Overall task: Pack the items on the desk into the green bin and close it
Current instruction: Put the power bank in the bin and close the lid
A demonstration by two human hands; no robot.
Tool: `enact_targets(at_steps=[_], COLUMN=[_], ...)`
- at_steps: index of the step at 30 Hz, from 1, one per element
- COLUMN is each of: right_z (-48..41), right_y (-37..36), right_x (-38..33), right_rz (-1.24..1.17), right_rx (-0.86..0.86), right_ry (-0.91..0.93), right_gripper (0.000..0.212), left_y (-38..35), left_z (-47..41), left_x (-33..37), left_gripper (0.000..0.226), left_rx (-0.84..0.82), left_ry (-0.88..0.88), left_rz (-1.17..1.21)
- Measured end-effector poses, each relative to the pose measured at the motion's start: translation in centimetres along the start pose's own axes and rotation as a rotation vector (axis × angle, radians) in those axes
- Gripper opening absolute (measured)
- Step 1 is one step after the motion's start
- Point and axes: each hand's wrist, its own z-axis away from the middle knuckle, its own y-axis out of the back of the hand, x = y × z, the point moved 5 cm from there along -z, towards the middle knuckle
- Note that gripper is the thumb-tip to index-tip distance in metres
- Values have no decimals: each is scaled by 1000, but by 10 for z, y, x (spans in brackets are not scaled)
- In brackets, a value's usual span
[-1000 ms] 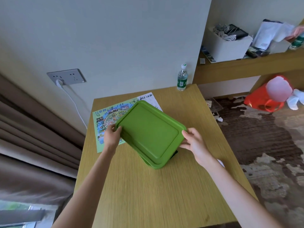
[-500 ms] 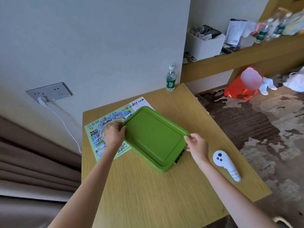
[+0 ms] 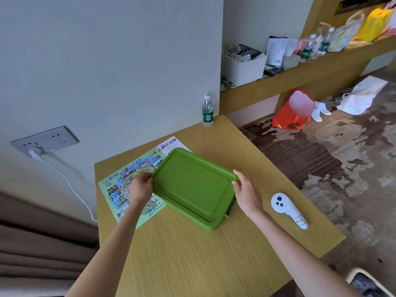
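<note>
At the far left a grey wall socket (image 3: 45,140) holds one white plug, and its cable (image 3: 70,185) hangs down behind the worktop (image 3: 192,254). On the worktop's left part lies one printed sheet (image 3: 116,190), pale green, with pictures and handwritten black characters. The left hand (image 3: 140,187) is over this sheet, fingers curled round the left edge of the lid (image 3: 192,185).

The lid is a bright green, matte plastic rectangle with rounded corners, a raised rim and a shallow sunken panel. It covers the one green bin (image 3: 231,207), which stands in the middle of the worktop, turned at an angle and overlapping the sheet's right side. Of the bin itself only a ribbed strip of wall shows below the lid's near right corner. Whether the lid is fully seated cannot be told.

One water bottle (image 3: 207,110), clear with a green label and white cap, stands upright at the worktop's back edge by the wall. The right hand (image 3: 246,191) grips the lid's right edge, thumb on top. Just beside that wrist, apart from the bin, lies one white controller (image 3: 288,210) with dark buttons and a handwritten label.

Further right, a wooden shelf (image 3: 300,78) carries one white box (image 3: 243,67) and blurred bottles and bags. One red bag (image 3: 292,116) sits on the floor.
</note>
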Motion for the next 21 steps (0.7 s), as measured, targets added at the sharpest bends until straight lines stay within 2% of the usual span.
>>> enact_targets(at_steps=[6, 10, 12, 14, 16, 18, 21], right_z=[4, -3, 0, 10, 16, 14, 5], right_y=[-3, 1, 0, -6, -18, -23, -13], right_x=[6, 3, 1, 5, 7, 9, 14], right_rz=[-61, -11, 20, -29, -122, -247, -350], right_rx=[33, -44, -18, 58, 4, -57, -25], right_ry=[43, 14, -55, -211, -340, -394, -388], right_gripper=[41, 42, 45, 43, 33, 26, 21], left_y=[-1, 2, 2, -2, -8, -9, -6], left_z=[4, -2, -9, -12, -14, -14, -12], left_x=[-10, -10, -6, 2, 9, 11, 13], left_gripper=[27, 26, 24, 26, 30, 29, 27], left_rx=[-42, -106, -134, -169, -204, -217, -254], left_ry=[-8, 64, 84, 71, 71, 89, 114], left_rz=[156, 154, 129, 96, 84, 95, 141])
